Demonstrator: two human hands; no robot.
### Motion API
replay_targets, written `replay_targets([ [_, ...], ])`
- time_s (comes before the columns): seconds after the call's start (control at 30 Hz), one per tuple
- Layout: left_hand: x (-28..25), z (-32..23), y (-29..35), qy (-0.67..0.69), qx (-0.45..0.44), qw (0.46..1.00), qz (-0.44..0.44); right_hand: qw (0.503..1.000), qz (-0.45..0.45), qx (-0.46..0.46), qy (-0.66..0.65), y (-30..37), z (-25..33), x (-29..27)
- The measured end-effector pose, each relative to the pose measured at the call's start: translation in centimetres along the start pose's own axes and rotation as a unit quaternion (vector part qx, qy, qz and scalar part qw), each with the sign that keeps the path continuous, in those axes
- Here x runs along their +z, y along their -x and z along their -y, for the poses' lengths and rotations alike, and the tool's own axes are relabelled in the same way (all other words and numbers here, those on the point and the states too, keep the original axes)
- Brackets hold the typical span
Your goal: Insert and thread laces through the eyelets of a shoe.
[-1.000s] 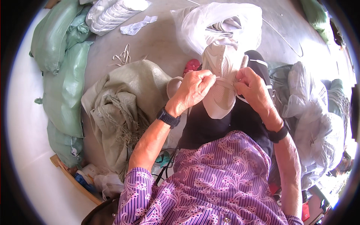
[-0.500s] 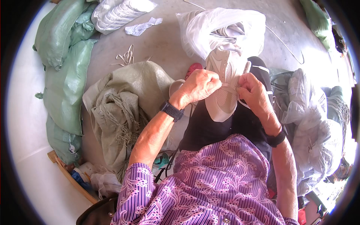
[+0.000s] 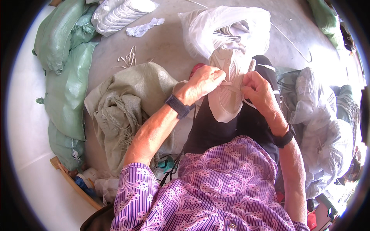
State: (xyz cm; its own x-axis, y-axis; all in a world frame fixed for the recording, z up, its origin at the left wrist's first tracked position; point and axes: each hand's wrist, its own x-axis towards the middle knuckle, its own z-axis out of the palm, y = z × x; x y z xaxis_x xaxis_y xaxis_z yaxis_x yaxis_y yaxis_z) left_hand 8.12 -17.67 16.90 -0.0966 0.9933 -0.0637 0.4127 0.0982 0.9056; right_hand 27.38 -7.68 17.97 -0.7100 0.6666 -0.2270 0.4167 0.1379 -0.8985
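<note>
A beige mesh sneaker upper (image 3: 225, 104) lies over my lap, its toe pointing toward me; no sole can be made out. Across its lower eyelets runs a pale shoelace (image 3: 233, 83). My left hand (image 3: 203, 81) pinches the lace at the left side of the upper, fingers closed. At the right side, my right hand (image 3: 256, 87) is closed in a pinch on the lace, a loop of it hanging below the fingers. The fingertips hide the lace ends. Another pale shoe part shows behind my left wrist.
An open white plastic bag (image 3: 189, 27) of stacked shoe parts stands just beyond. A crumpled tan woven sack (image 3: 154, 81) is at left, with loose laces (image 3: 129, 57) behind it. Green sacks (image 3: 69, 88) line the left wall. Clear bags (image 3: 320, 111) crowd the right.
Both hands have shifted slightly away from me and a little left in the picture, still pinching the lace. The upper has moved slightly the same way.
</note>
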Motion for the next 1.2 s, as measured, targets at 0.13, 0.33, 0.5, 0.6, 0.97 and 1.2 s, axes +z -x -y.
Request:
replay_targets([
  [0.13, 0.7, 0.5, 1.1, -0.01, -0.033, 0.999, -0.024, 1.0, 0.005, 0.007, 0.018, 0.1, 0.3, 0.0],
  [0.33, 0.7, 0.2, 1.0, -0.022, -0.054, 0.998, -0.027, 1.0, 0.006, 0.003, -0.008, -0.2, 0.2, 0.0],
  [0.5, 3.0, -2.5, 0.4, -0.188, -0.022, 0.977, -0.102, 1.0, -0.017, 0.002, 0.01, -0.3, 0.2, -0.6],
  [0.6, 2.6, -2.6, 0.6, -0.284, 0.032, 0.951, -0.116, 0.977, -0.058, -0.148, 0.145, -0.2, 0.1, -0.6],
  [0.97, -2.0, -3.0, -0.2, -0.299, 0.214, 0.929, -0.047, 0.922, -0.061, -0.241, 0.299, -3.1, 1.1, 2.7],
  [1.2, -3.1, -3.2, -2.8, -0.303, 0.231, 0.923, 0.053, 0.892, 0.001, -0.283, 0.352, -3.3, 1.4, 1.2],
])
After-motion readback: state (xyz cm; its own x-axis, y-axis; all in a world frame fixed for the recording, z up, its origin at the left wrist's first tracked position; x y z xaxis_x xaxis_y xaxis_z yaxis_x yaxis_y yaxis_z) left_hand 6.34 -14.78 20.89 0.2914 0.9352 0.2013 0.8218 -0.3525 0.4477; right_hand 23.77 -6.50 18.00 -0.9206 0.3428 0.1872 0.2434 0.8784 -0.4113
